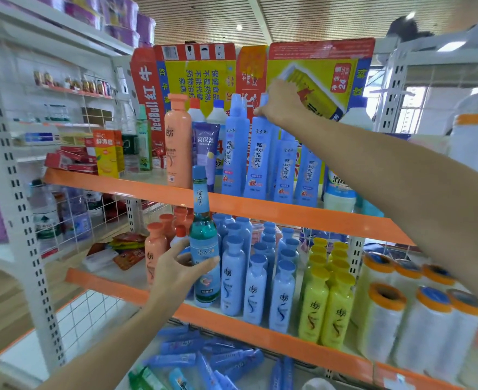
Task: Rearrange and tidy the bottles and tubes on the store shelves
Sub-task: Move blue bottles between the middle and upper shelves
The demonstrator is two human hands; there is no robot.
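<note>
My left hand (176,273) grips a green glass bottle with a blue cap and blue label (204,243), held upright in front of the middle shelf. My right hand (281,104) reaches to the upper shelf and closes on the top of a tall blue bottle (260,161), which stands in a row of like blue bottles (285,167). An orange bottle (178,142) and a purple tube (205,153) stand left of that row. Pale blue bottles (256,288), yellow bottles (328,302) and orange bottles (155,249) fill the middle shelf. Blue tubes (204,353) lie jumbled on the bottom shelf.
Orange shelf edges (260,209) run across the view. Red and yellow cardboard cartons (204,74) stand behind the upper shelf. White rolls with orange ends (417,319) sit at the right. Boxes (108,153) and water bottles (45,215) fill the left shelving.
</note>
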